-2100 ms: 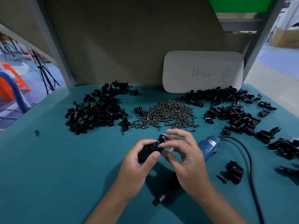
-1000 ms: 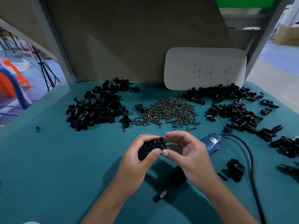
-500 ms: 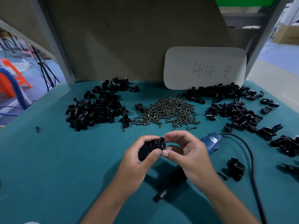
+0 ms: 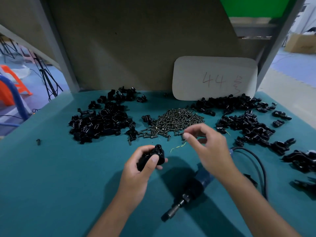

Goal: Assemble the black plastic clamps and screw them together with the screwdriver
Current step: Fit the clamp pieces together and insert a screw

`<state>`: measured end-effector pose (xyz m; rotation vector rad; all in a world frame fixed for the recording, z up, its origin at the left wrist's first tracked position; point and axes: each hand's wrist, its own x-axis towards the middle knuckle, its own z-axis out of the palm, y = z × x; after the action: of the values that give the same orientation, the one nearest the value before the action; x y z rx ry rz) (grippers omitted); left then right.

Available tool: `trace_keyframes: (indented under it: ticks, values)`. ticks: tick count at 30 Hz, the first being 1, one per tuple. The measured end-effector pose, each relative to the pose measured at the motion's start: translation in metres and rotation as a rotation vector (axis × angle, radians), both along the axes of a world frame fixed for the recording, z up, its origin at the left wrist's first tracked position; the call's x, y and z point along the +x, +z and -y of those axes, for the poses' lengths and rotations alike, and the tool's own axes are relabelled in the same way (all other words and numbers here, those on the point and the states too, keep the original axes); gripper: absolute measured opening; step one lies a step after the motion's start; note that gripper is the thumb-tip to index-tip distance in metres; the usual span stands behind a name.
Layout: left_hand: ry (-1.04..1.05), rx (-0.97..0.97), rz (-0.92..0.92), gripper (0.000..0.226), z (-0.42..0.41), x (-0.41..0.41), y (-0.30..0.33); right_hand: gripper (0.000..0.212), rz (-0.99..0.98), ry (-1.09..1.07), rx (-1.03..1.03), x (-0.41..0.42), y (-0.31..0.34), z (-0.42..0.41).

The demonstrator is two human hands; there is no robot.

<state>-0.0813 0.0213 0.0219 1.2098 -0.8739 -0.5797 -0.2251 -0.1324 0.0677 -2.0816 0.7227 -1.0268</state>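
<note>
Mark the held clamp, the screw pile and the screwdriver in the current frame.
clamp (image 4: 158,152): head view, round socket end above the left thumb.
screw pile (image 4: 176,120): head view, middle of the heap.
screwdriver (image 4: 193,189): head view, dark body lying on the table.

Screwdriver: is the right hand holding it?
No, the screwdriver lies on the table while the right hand hovers near the screw pile.

You face a tan backboard (image 4: 136,48) behind the teal table (image 4: 51,185), grey posts (image 4: 56,48) flanking it; an orange chair (image 4: 10,82) stands off its left edge.
</note>
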Motion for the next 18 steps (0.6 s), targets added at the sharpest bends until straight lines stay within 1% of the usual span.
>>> trace_keyframes:
  ticks: [1, 2, 4, 6, 8, 10, 12, 14, 16, 18]
  values:
    - [0.008, 0.017, -0.015, 0.023, 0.000, 0.002, -0.001, 0.013, -0.128, -0.058, -0.045, 0.008, 0.004, 0.018]
    - [0.013, 0.032, -0.032, 0.025, 0.001, 0.004, -0.001, 0.013, -0.270, -0.092, -0.044, 0.017, 0.007, 0.035]
    - [0.021, 0.038, -0.097, 0.031, 0.001, 0.006, -0.001, 0.002, -0.534, -0.119, -0.016, 0.035, 0.001, 0.063]
    - [0.027, 0.023, -0.180, 0.040, 0.002, 0.008, -0.002, 0.010, -0.705, -0.117, 0.018, 0.052, -0.012, 0.080]
    - [0.027, 0.034, -0.237, 0.047, 0.002, 0.010, -0.003, 0.011, -0.802, -0.136, 0.050, 0.065, -0.020, 0.085]
    - [0.016, 0.018, -0.313, 0.045, 0.003, 0.011, -0.003, 0.016, -0.875, -0.186, 0.041, 0.073, -0.021, 0.086]
    - [0.000, -0.011, -0.402, 0.041, 0.005, 0.012, -0.002, 0.017, -0.962, -0.217, -0.026, 0.079, -0.022, 0.084]
    - [-0.020, -0.030, -0.481, 0.045, 0.006, 0.012, -0.001, 0.015, -1.043, -0.226, -0.102, 0.083, -0.023, 0.081]
    - [-0.042, -0.042, -0.522, 0.047, 0.006, 0.012, 0.000, 0.013, -1.080, -0.226, -0.130, 0.085, -0.026, 0.082]
    - [-0.059, -0.044, -0.537, 0.049, 0.006, 0.013, 0.000, 0.016, -1.094, -0.226, -0.111, 0.084, -0.025, 0.083]
